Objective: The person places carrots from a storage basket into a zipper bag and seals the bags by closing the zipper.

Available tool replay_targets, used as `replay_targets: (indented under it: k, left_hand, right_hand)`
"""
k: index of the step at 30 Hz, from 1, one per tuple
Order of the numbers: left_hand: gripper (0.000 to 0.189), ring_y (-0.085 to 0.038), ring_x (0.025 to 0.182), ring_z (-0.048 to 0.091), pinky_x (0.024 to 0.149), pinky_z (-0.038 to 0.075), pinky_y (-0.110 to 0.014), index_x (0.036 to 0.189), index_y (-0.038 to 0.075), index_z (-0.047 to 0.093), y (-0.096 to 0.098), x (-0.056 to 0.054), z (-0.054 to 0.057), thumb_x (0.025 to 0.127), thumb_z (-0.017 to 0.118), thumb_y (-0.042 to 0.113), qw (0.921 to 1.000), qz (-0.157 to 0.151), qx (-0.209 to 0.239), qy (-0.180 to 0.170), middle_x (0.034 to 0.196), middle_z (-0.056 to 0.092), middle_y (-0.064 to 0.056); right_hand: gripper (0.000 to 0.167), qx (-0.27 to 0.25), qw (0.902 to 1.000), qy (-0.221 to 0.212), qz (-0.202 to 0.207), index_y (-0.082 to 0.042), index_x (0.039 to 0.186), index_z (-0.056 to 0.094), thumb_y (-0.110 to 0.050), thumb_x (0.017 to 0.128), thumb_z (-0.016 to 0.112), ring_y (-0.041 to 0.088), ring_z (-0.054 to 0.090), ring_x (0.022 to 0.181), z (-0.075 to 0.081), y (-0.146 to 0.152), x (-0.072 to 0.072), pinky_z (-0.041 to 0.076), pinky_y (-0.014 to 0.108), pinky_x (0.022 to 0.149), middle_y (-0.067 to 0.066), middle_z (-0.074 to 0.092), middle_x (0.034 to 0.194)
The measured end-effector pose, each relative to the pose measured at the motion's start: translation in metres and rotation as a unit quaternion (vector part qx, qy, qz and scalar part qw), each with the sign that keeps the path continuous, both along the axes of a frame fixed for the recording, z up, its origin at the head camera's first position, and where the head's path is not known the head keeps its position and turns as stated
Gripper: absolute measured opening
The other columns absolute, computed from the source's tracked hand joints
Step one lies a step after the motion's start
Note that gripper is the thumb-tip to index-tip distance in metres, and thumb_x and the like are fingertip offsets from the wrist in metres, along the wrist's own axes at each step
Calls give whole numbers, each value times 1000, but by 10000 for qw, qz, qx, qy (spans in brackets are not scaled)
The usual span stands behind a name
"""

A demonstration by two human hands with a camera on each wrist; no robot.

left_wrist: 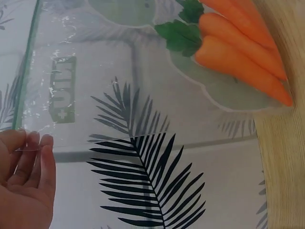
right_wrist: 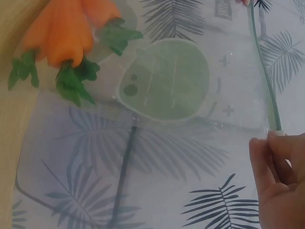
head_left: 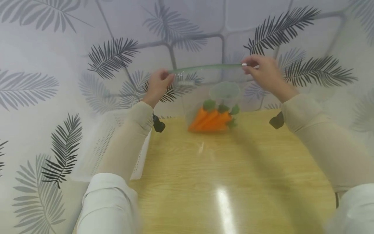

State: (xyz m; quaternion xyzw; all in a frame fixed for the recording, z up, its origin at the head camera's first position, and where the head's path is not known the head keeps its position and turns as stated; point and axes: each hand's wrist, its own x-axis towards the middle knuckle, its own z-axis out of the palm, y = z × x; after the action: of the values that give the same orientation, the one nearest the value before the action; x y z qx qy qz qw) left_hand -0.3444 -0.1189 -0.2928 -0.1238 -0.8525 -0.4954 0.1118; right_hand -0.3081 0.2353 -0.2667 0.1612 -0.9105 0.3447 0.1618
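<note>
A clear zip bag (head_left: 201, 76) with a green top strip hangs upright between both hands. Several orange carrots (head_left: 208, 120) with green leafy tops lie at its bottom. My left hand (head_left: 158, 85) pinches the top left corner between thumb and fingers. At the other end of the strip, my right hand (head_left: 264, 73) pinches a small white slider (head_left: 244, 64). Pale green prints mark the plastic, including a rounded shape (right_wrist: 164, 81) in the right wrist view. The strip looks pressed together, though I cannot tell whether it is sealed along its whole length.
A white perforated basket (head_left: 100, 143) stands at the left, partly hidden behind the left forearm. Below the bag spreads a wood-grain tabletop (head_left: 187, 175) with a bright reflection. Behind it is a leaf-patterned covering (head_left: 198, 19).
</note>
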Motion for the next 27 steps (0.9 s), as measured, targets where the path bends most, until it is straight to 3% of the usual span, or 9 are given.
replay_targets:
  k: [4, 8, 12, 16, 19, 25, 27]
  left_hand:
    - [21, -14, 89, 54, 77, 44, -24, 103, 4, 59, 8, -11, -11, 94, 57, 23, 9988, 68, 138, 470, 96, 60, -5]
    - [19, -14, 88, 55, 79, 44, -24, 99, 5, 58, 9, -3, -27, 93, 58, 23, 9964, -106, 302, 789, 94, 60, -5]
    - [27, -12, 85, 56, 78, 45, -26, 101, 7, 60, 3, 23, -37, 92, 58, 32, 9949, -463, 152, 878, 91, 62, -4]
    - [25, -14, 76, 54, 69, 45, -28, 104, 7, 62, -5, 56, -47, 92, 59, 29, 9928, -883, -81, 802, 88, 63, -3]
    - [21, -17, 75, 55, 70, 47, -29, 106, 5, 61, -9, 79, -52, 92, 59, 20, 9896, -1192, -295, 750, 88, 64, -6]
    - [20, -19, 86, 62, 81, 50, -31, 107, 5, 60, -16, 120, -62, 92, 60, 18, 9796, -1824, -730, 422, 90, 64, -6]
    - [17, -19, 87, 63, 83, 51, -30, 103, 5, 61, -18, 129, -67, 92, 60, 17, 9730, -2133, -846, 259, 92, 65, -6]
  right_hand:
    - [29, -269, 9992, 266, -128, -4, 119, 58, -19, 95, 54, 21, 56, 100, -12, 2, -10, 47, 37, 87, 11, 60, 113]
    - [28, -290, 9984, 476, 26, -2, 117, 58, -19, 96, 53, 21, 54, 101, -27, 6, -9, 48, 36, 88, 12, 58, 112]
    - [30, -286, 9988, 240, 301, -1, 115, 59, -23, 95, 53, 21, 57, 96, -38, 18, 10, 49, 35, 84, 12, 60, 110]
    - [30, -375, 9971, -146, 646, -1, 112, 62, -24, 94, 56, 10, 59, 91, -49, 32, 41, 48, 20, 81, 14, 63, 108]
    - [27, -523, 9935, -432, 916, -1, 110, 63, -21, 93, 59, 10, 59, 90, -59, 41, 64, 46, 14, 82, 14, 63, 106]
    - [29, 335, 9906, -984, 885, -17, 113, 63, -36, 91, 59, 19, 58, 99, -78, 53, 100, 47, 42, 85, 0, 65, 107]
    - [27, 468, 9873, -1135, 1004, -19, 112, 64, -37, 91, 59, 16, 58, 100, -88, 55, 108, 47, 42, 86, -3, 64, 108]
